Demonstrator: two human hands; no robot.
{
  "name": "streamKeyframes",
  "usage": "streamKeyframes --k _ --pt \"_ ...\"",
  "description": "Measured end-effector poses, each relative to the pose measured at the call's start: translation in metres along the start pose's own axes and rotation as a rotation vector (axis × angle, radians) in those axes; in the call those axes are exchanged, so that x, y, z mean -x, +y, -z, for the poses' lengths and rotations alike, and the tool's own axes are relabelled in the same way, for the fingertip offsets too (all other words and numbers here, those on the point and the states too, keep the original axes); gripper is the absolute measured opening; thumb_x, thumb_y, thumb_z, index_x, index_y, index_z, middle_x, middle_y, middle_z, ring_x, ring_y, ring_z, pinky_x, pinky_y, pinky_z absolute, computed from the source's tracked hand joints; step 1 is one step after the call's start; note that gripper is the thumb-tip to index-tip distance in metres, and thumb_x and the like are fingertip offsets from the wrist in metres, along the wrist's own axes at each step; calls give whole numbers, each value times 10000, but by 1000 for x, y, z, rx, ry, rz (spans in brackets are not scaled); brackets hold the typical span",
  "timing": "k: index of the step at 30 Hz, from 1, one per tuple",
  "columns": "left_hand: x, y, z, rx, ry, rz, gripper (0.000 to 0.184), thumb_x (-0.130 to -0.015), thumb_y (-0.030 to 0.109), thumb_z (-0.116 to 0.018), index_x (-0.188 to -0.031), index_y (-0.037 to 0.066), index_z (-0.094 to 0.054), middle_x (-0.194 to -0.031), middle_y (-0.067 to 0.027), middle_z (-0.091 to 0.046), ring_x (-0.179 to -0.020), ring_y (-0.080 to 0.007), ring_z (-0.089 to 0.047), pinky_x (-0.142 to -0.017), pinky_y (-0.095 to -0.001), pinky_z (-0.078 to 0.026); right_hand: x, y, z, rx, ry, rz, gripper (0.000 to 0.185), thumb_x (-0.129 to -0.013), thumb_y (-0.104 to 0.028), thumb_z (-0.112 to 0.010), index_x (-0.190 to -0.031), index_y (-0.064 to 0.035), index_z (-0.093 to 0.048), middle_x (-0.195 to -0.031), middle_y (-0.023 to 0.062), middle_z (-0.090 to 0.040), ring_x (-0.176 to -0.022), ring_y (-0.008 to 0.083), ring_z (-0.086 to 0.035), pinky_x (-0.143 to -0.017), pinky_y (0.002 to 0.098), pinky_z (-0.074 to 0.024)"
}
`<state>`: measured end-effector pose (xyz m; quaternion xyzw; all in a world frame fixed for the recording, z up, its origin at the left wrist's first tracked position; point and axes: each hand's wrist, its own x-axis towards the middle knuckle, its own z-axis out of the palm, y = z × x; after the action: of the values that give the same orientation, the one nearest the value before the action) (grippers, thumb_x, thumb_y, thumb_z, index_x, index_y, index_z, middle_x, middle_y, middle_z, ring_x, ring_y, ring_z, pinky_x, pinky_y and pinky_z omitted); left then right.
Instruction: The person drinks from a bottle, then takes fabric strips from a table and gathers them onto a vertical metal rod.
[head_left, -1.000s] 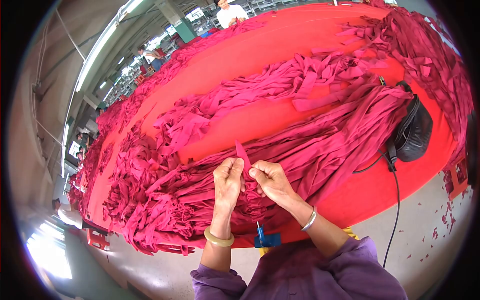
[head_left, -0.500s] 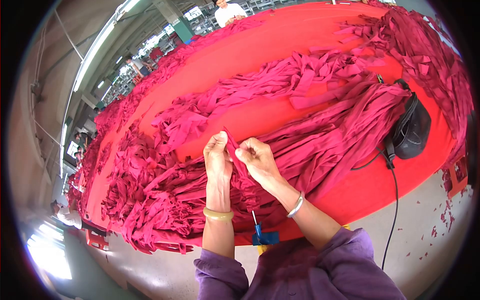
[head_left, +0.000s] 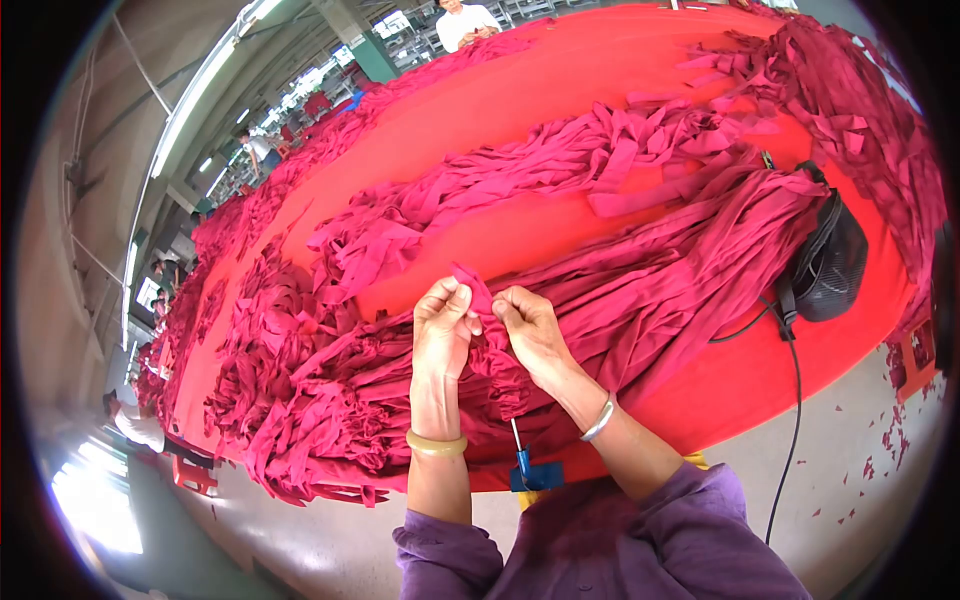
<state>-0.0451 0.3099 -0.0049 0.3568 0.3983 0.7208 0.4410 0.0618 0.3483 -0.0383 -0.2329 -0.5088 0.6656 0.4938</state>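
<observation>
My left hand (head_left: 441,322) pinches the upper end of a dark red fabric strip (head_left: 476,290) between thumb and fingers. Just to its right, my right hand (head_left: 530,328) is closed at the strip's other edge, fingertips pressed together. Below both hands the strip runs down in bunched folds (head_left: 506,392) to the top of a thin metal rod (head_left: 516,432). That rod stands in a blue holder (head_left: 527,470) at the near table edge. How far the rod reaches inside the folds is hidden.
Long bundled strips (head_left: 690,265) stretch to the right, and crumpled strips (head_left: 300,400) heap at the left on the red-covered table (head_left: 690,405). A black device (head_left: 838,262) with a cable (head_left: 797,420) sits at right. A person in white (head_left: 464,24) is across the table.
My hands have moved slightly apart, the right one shifting a little right and down. The strip's top looks spread wider between them. The camera view has shifted slightly.
</observation>
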Motion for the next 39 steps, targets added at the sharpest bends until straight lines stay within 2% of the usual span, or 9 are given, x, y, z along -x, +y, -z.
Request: streamKeyframes --k 4,9,13,16,19,25,28,33,39 --pt "6 -8 4 4 37 14 73 -786 70 -590 -849 42 -567 -681 -5 -559 -503 -82 -492 -434 -207 -422 16 -4 13 -103 -90 -200 129 -855 -130 -490 -773 -40 -534 -612 -52 -429 -518 33 -382 -438 176 -307" --pt "2 -7 -1 18 98 -4 52 -779 99 -608 -800 69 -571 -644 8 -546 -500 -78 -480 -421 -191 -393 -3 -13 16 -84 -102 -118 201 -843 -253 -532 -864 -52 -529 -632 -39 -467 -514 43 -435 -399 164 -351" --pt "-10 -9 6 59 126 3 59 -778 113 -612 -789 76 -568 -640 16 -543 -510 -75 -483 -423 -185 -382 -28 5 9 -211 -186 -26 115 -821 -166 -557 -808 -53 -548 -643 -41 -500 -524 37 -427 -420 181 -362" --pt "-17 -10 6 35 139 -39 64 -782 121 -608 -783 74 -564 -634 14 -537 -514 -76 -476 -433 -189 -385 -37 -6 5 -426 -151 -262 90 -828 -117 -530 -759 -59 -540 -632 -7 -530 -526 76 -470 -449 189 -362" --pt "-20 -14 12 86 124 -41 67 -791 120 -596 -795 64 -559 -629 9 -528 -512 -77 -459 -442 -191 -389 -50 4 10 -503 -99 -255 149 -850 -160 -497 -727 -79 -513 -626 -3 -507 -500 90 -463 -416 201 -354" --pt "-9 -16 16 101 228 -119 75 -783 109 -604 -807 64 -550 -655 8 -526 -512 -74 -464 -411 -177 -374 -19 -2 6 -110 -135 -158 196 -844 -273 -526 -793 -84 -511 -625 -22 -490 -504 53 -459 -379 181 -335" --pt "-2 -25 11 81 287 -79 83 -780 123 -609 -795 73 -545 -653 13 -523 -527 -65 -466 -414 -179 -381 -13 -3 8 -137 -150 -146 179 -835 -265 -544 -820 -88 -522 -612 -32 -503 -508 38 -455 -388 170 -328" --pt "-9 -19 7 98 152 -47 85 -840 146 -515 -841 62 -524 -804 -44 -575 -682 -154 -557 -601 -287 -476 -18 -4 6 -222 -186 -115 131 -826 -208 -559 -784 -84 -558 -605 -31 -528 -497 35 -456 -402 169 -327" --pt "-13 -9 5 81 97 -65 50 -825 126 -546 -830 81 -523 -708 -4 -557 -588 -112 -526 -547 -246 -455 -26 2 4 -292 -90 -200 110 -839 -132 -519 -759 -67 -558 -570 -27 -496 -454 44 -433 -373 182 -317"
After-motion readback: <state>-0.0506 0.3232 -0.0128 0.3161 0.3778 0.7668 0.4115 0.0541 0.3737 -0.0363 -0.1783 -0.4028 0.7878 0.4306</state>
